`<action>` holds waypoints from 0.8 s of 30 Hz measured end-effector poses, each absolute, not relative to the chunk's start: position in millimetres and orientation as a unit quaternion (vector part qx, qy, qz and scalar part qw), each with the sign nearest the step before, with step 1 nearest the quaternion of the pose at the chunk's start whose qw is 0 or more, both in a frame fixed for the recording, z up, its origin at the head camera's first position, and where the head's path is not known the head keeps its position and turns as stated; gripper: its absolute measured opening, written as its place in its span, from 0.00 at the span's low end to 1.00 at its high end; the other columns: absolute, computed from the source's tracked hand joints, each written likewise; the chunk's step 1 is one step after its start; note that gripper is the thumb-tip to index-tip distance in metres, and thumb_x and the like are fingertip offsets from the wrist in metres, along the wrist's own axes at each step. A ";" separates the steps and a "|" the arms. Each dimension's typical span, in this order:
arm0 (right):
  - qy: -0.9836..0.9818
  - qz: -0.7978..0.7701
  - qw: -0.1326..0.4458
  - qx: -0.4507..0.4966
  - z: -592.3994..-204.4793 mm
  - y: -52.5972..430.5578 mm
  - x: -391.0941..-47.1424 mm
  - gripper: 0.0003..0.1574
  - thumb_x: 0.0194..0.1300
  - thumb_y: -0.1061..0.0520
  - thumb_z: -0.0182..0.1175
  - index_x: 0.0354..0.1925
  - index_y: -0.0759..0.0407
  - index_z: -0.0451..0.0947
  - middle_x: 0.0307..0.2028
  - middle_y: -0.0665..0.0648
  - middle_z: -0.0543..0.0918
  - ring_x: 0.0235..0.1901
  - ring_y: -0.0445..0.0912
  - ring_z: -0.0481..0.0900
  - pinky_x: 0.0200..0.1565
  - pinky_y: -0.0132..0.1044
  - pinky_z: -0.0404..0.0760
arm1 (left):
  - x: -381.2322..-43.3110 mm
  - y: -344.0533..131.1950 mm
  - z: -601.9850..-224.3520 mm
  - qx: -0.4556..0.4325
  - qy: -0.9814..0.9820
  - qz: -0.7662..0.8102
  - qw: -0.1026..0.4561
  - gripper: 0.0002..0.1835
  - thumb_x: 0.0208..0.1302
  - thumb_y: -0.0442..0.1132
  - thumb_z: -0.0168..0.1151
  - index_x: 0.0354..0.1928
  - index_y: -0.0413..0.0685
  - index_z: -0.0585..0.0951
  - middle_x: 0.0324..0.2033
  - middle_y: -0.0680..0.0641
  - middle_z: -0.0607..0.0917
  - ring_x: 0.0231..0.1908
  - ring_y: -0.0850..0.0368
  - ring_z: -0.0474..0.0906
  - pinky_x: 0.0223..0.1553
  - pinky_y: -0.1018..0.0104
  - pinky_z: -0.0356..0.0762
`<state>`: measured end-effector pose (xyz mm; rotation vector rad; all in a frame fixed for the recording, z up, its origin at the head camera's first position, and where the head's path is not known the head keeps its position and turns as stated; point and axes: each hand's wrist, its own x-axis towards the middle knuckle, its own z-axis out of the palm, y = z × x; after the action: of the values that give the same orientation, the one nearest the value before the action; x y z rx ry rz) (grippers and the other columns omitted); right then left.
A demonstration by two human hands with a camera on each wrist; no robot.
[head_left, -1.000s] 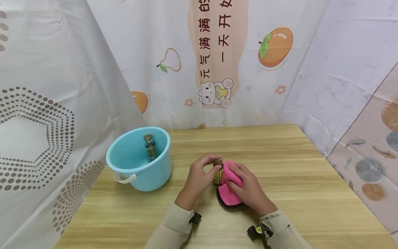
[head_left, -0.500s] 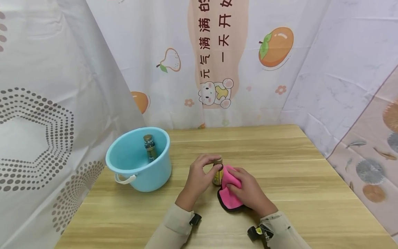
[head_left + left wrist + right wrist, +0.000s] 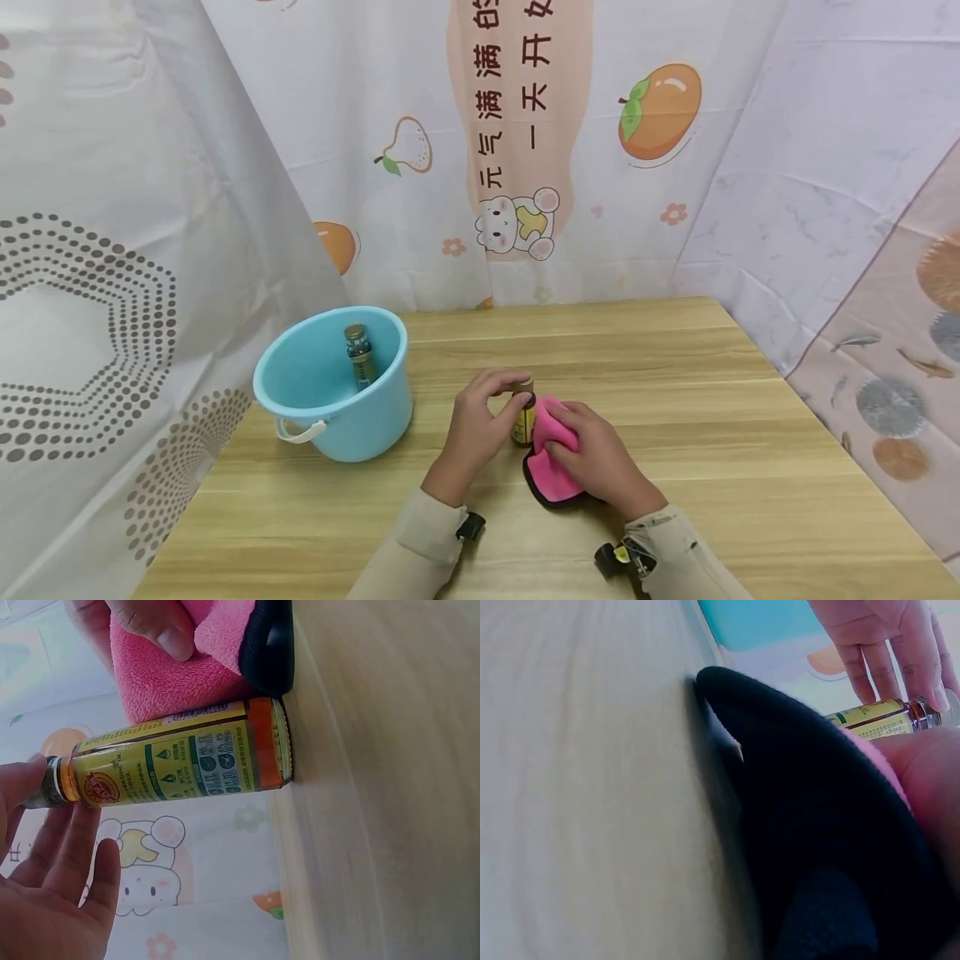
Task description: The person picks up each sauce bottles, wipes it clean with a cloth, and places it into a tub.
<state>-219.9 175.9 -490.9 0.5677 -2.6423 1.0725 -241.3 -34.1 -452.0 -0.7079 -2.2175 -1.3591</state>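
Note:
A small glass bottle (image 3: 180, 756) with a yellow label stands upright on the wooden table. My left hand (image 3: 480, 425) pinches it at the capped top between thumb and fingers, as the left wrist view shows; the remaining fingers are spread. From the right, my right hand (image 3: 600, 454) grips a folded pink cloth (image 3: 551, 475) with a black border, its thumb on top. In the left wrist view the pink fabric lies against the bottle's side. The cloth's dark side (image 3: 810, 772) fills much of the right wrist view, hiding most of the right hand.
Left of the hands stands a light blue bucket (image 3: 375, 421) with a white handle (image 3: 302, 432). Another capped bottle (image 3: 362, 358) leans inside it. A printed curtain (image 3: 420, 233) hangs behind the table (image 3: 675, 533), with more fabric at both sides.
My right hand and the cloth have slid slightly down the bottle toward me, and the fingers have shifted on the fabric. My left hand keeps its pinch at the cap. The bucket stays put.

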 end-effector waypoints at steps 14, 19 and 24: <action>-0.904 0.359 0.130 0.194 -488.1 173.4 -219.6 0.40 0.61 0.58 0.74 0.70 0.52 0.76 0.60 0.56 0.82 0.49 0.45 0.82 0.49 0.44 0.85 | -245.4 -36.4 -451.7 -0.260 -0.801 -0.494 0.214 0.13 0.72 0.40 0.67 0.56 0.53 0.86 0.52 0.58 0.86 0.51 0.65 0.85 0.56 0.58 0.84; -0.894 0.373 0.145 0.202 -486.8 173.4 -219.6 0.39 0.61 0.58 0.73 0.70 0.52 0.77 0.62 0.56 0.81 0.52 0.47 0.82 0.52 0.47 0.86 | -245.5 -36.8 -451.8 -0.269 -0.792 -0.501 0.222 0.13 0.71 0.38 0.67 0.56 0.51 0.86 0.52 0.56 0.86 0.51 0.62 0.86 0.56 0.59 0.85; -0.874 0.396 0.175 0.220 -487.3 173.5 -219.8 0.39 0.61 0.59 0.73 0.70 0.50 0.76 0.63 0.55 0.80 0.55 0.45 0.82 0.53 0.46 0.87 | -244.7 -36.4 -452.2 -0.285 -0.780 -0.506 0.235 0.13 0.71 0.36 0.67 0.55 0.49 0.86 0.52 0.52 0.87 0.50 0.58 0.87 0.54 0.59 0.86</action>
<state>-219.8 173.5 -487.3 0.6237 -2.4771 1.1234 -244.7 -36.4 -452.2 -0.7812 -2.1387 -1.3877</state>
